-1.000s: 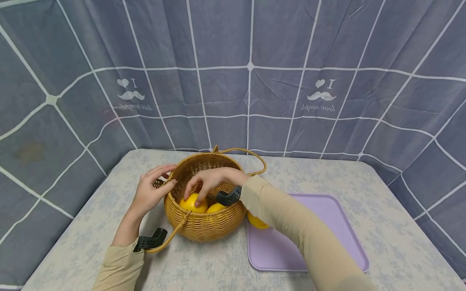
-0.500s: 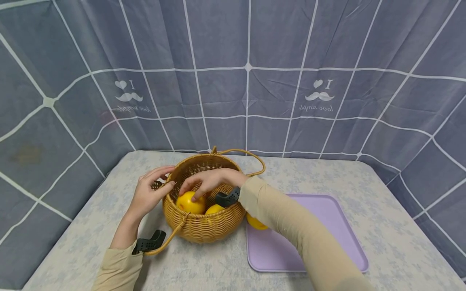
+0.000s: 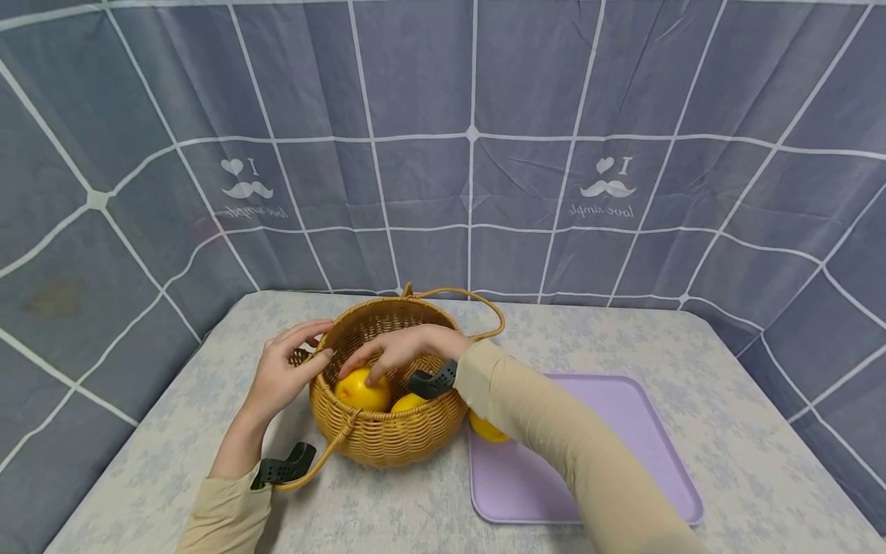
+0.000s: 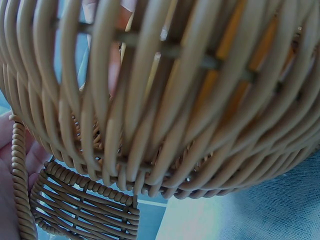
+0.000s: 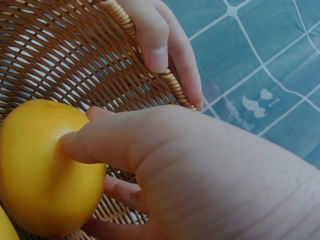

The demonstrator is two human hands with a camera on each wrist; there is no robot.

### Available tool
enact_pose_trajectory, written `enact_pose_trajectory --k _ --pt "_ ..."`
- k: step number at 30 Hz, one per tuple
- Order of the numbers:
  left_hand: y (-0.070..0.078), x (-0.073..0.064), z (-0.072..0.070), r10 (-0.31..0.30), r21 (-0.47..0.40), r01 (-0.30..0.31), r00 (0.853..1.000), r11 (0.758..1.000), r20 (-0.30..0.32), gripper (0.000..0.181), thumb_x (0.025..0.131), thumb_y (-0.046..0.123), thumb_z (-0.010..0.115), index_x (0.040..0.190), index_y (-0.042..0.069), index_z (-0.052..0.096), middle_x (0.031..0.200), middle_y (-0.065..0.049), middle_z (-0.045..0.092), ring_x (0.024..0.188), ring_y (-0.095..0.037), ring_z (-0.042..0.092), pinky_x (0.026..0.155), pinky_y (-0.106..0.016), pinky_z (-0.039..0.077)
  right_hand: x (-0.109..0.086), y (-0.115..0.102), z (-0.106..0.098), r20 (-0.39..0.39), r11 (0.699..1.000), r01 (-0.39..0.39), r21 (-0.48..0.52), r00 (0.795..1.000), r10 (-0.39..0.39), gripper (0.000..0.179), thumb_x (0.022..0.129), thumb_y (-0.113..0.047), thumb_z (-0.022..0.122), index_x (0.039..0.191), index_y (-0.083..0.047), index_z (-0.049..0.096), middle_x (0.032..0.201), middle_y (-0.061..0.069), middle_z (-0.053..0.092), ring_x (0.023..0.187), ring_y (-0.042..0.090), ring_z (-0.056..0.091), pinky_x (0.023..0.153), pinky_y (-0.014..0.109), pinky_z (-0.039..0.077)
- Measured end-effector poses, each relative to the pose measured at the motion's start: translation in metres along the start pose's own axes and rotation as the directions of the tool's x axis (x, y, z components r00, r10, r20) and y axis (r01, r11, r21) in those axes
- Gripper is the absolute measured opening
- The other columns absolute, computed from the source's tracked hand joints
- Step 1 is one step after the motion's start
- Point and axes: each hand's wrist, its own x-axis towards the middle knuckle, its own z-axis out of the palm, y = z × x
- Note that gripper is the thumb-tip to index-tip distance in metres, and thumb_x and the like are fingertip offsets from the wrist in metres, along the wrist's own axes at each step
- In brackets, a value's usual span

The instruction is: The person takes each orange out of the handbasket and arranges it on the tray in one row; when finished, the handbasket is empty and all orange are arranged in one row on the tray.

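A round wicker basket (image 3: 388,442) stands on the table, left of the middle. My left hand (image 3: 284,373) grips its left rim; in the right wrist view the left fingers (image 5: 156,55) hook over the edge. Inside the basket, my right hand (image 3: 404,350) holds a smooth, round yellow fruit (image 3: 363,390), thumb on top and fingers around the far side. The right wrist view has this yellow fruit (image 5: 50,170) at close range against the woven wall. A second yellow fruit (image 3: 408,402) lies to its right in the basket, partly hidden by the wrist strap.
On the right lies a lilac tray (image 3: 526,492), with another yellow fruit (image 3: 487,428) at its left edge, half covered by my right sleeve. One thin basket handle (image 3: 477,294) sticks out behind, the other (image 3: 314,469) toward my left wrist. A grid-patterned curtain (image 3: 526,185) backs the table.
The fruit under my right hand has rolled or shifted slightly left within the basket, and the right fingers have moved with it. My left hand stays on the rim.
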Motion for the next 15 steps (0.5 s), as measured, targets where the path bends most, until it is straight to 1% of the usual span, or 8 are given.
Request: enact_pose_trajectory --k 4,8,11,15 --pt "-0.005 0.0 0.001 0.007 0.004 -0.007 1.0 1.0 -0.001 0.033 0.08 -0.01 0.063 0.113 -0.011 0.062 0.114 -0.025 0.06 0.083 -0.018 0.05 0.062 -0.017 0.042 0.0 0.0 0.0 0.001 1.0 0.002 0.013 1.0 -0.002 0.049 0.091 -0.005 0.053 0.138 -0.015 0.049 0.14 0.002 0.045 0.12 0.008 0.042 0.092 0.025 0.04" --pt "-0.023 -0.001 0.003 0.013 -0.004 -0.013 1.0 1.0 -0.008 0.035 0.08 -0.009 0.064 0.115 -0.007 0.064 0.116 -0.021 0.061 0.084 -0.014 0.05 0.062 -0.016 0.042 0.0 0.0 0.0 0.002 1.0 0.024 0.002 1.0 -0.024 0.047 0.091 -0.003 0.051 0.137 -0.013 0.049 0.139 0.001 0.046 0.121 0.008 0.041 0.094 0.025 0.038" --pt "-0.036 -0.001 0.005 0.013 -0.007 -0.013 1.0 1.0 -0.01 0.036 0.081 -0.006 0.065 0.116 -0.002 0.064 0.117 -0.016 0.062 0.085 -0.011 0.05 0.063 -0.016 0.042 0.0 0.001 0.0 0.003 0.999 0.032 -0.012 0.999 -0.032 0.046 0.092 -0.004 0.05 0.137 -0.015 0.05 0.14 -0.003 0.045 0.124 0.006 0.038 0.096 0.025 0.037" --pt "-0.042 -0.001 0.005 0.02 -0.011 -0.02 1.0 1.0 -0.009 0.036 0.081 -0.003 0.065 0.117 0.001 0.065 0.118 -0.013 0.062 0.085 -0.009 0.051 0.065 -0.016 0.042 0.001 0.002 0.0 0.009 1.0 0.025 0.0 1.0 -0.025 0.044 0.093 -0.004 0.049 0.135 -0.017 0.052 0.138 -0.007 0.046 0.125 0.005 0.037 0.095 0.026 0.038"
